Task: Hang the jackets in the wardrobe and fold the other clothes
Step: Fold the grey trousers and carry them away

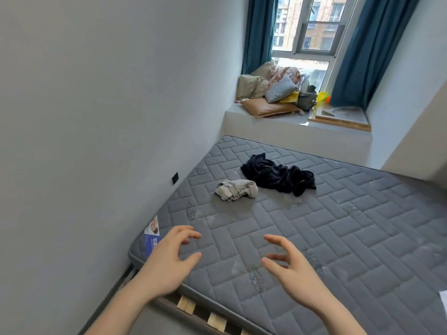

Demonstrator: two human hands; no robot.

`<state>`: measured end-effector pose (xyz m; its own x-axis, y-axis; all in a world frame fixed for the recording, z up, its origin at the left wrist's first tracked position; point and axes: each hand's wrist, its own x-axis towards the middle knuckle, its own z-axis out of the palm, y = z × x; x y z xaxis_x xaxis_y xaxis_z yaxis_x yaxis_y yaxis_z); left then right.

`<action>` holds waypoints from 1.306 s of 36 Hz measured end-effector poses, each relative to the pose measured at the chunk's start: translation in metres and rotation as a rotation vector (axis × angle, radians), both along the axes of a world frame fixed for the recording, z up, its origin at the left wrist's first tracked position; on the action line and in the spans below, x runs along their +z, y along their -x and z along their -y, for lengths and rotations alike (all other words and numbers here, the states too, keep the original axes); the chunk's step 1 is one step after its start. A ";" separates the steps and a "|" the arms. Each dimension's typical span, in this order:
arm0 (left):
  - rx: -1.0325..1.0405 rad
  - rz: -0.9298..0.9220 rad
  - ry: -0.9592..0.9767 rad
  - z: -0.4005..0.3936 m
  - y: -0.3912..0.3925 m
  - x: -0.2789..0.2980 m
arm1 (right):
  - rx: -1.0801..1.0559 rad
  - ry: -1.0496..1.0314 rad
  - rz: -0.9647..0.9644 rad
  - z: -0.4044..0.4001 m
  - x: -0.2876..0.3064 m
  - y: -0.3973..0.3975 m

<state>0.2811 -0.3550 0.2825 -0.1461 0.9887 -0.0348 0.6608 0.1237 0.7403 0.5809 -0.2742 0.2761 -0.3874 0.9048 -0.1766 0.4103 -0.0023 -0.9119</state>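
Item one: a crumpled dark navy velvety garment [279, 177], lying in a heap on the grey quilted mattress [338, 226], toward its far half near the window end. Item two: a small bunched light grey cloth garment [237, 189], just beside the navy one at its 8 o'clock, the two nearly touching; whether they do cannot be told. Both lie well apart from the hands. Left hand [169, 257]: raised over the near corner of the mattress, at 7 o'clock from the grey garment, fingers spread and loosely curved, grasping nothing. Right hand [290, 267]: raised at 3 o'clock from the left hand, palm facing it, fingers likewise relaxed and empty. Mattress rests on pale wooden bed slats [186, 304], visible at its near edge; a blue and white printed label [152, 238] sits on its left side against the plain grey wall [96, 117]. At 12 o'clock from the garments: a grey window ledge [290, 131] carrying a pile of patterned cushions and bedding [271, 90], flanked by teal blue curtains [370, 52].
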 end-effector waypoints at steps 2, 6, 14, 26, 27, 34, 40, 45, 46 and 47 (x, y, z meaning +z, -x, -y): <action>-0.021 -0.004 0.014 -0.027 0.010 -0.005 | -0.037 0.003 0.005 -0.020 -0.006 0.006; -0.013 -0.008 0.061 -0.073 0.030 -0.019 | -0.062 0.018 0.005 -0.064 -0.017 0.025; -0.014 -0.116 0.243 -0.143 0.100 -0.060 | -0.044 0.128 0.055 -0.145 -0.057 0.084; -0.090 -0.218 0.562 -0.309 0.196 -0.156 | -0.145 0.222 0.198 -0.274 -0.130 0.160; -0.094 -0.237 0.588 -0.326 0.205 -0.171 | -0.166 0.228 0.215 -0.286 -0.143 0.167; -0.163 -0.348 0.754 -0.418 0.259 -0.312 | -0.246 0.248 0.327 -0.362 -0.255 0.215; -0.250 -0.458 0.771 -0.462 0.283 -0.444 | -0.264 0.224 0.394 -0.433 -0.359 0.258; -0.251 -0.468 0.817 -0.480 0.296 -0.520 | -0.259 0.230 0.457 -0.476 -0.426 0.285; -0.253 -0.465 0.825 -0.481 0.297 -0.529 | -0.257 0.238 0.466 -0.484 -0.436 0.290; -0.256 -0.466 0.817 -0.482 0.299 -0.539 | -0.255 0.242 0.477 -0.492 -0.445 0.294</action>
<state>-0.0174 0.1270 -0.2564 -0.1033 0.6897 -0.7167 0.9441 0.2948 0.1475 0.2864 0.2181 -0.1693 0.0102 0.8714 -0.4905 0.7343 -0.3395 -0.5878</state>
